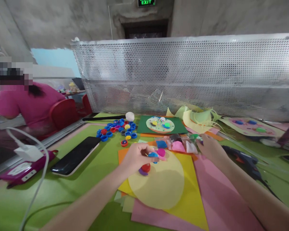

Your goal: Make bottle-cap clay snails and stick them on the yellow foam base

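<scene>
My left hand (138, 156) is over the pale yellow paper circle (159, 189), its thumb and fingers pinched on a small blue piece (153, 155), perhaps a bottle cap. Bright pink pieces (161, 152) show just beyond the fingertips; whether they touch the blue piece I cannot tell. A red bottle cap (145, 167) with a purple piece (143, 172) beside it lies on the circle, below this hand. Farther right, my right hand (210, 146) has its fingers closed at a small bag of green clay (194, 136). Bags of blue (162, 144), pink (178, 146) and white clay (190, 147) lie beside it.
Several bottle caps (110, 130) cluster behind my left hand. A decorated paper circle (156, 129) lies on green card at the back. A phone (75, 156) and power strip (26, 171) are left, a glue gun (245, 160) right. A perforated metal screen (183, 73) borders the table.
</scene>
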`<state>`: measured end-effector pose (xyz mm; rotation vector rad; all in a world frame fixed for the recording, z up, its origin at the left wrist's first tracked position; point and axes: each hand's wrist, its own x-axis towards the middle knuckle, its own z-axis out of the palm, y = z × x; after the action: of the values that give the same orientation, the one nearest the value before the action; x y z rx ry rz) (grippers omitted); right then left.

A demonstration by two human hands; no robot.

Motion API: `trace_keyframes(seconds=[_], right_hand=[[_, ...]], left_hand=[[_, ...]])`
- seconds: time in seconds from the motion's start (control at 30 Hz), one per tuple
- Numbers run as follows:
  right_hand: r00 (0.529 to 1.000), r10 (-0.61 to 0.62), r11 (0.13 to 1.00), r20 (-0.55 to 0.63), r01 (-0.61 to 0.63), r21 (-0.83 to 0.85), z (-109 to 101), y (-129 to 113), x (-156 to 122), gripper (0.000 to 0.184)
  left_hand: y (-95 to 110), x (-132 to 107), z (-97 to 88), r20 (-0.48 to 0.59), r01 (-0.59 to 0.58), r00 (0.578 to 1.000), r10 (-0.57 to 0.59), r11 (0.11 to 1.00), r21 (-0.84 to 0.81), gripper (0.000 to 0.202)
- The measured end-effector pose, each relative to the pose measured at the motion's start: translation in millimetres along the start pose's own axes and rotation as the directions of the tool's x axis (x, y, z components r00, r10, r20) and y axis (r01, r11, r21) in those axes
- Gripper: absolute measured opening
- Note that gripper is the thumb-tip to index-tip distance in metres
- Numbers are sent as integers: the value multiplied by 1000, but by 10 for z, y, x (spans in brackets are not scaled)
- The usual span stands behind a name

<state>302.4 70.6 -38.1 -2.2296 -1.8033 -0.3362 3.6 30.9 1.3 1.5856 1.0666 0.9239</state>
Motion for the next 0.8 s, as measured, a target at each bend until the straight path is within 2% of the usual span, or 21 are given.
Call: trace_keyframes(seconds=[0.1,0.17,0.27,0.33,0.43,0.53,0.63,0.7,0.8], right_hand=[[998,-67,997,3,67,32,-2,-1,20,27],[999,-42,998,2,42,43,23,10,13,28],[1000,-29,994,4,28,105,52,14,-12,24],[998,-53,984,-33,58,171,20,-23,-39,24],[987,-97,945,-131,132,298,-132,-172,-126,25],[963,-229,830,-144,270,488,-332,-418,-315,23],[904,-418,633,-86,358,687,-474,-687,-576,35],[879,-474,543,-47,334,770,-514,-835,-732,41],[881,-473,457,-4,249,854,-515,-974,-869,28]], left_hand=[[8,5,-10,-21,15,1000,-16,999,-32,24],[19,5,-4,-10,35,999,-36,997,-70,22],[24,9,17,12,58,998,-57,989,-132,31],[17,15,23,9,56,998,-56,985,-161,35],[4,21,21,-3,35,999,-36,985,-172,31],[-6,9,31,-5,-2,1000,1,987,-161,35],[-22,-21,73,-5,-34,999,34,990,-140,56],[-32,-49,112,-3,-39,999,39,992,-119,65],[-16,-94,167,9,-20,1000,21,996,-92,68]])
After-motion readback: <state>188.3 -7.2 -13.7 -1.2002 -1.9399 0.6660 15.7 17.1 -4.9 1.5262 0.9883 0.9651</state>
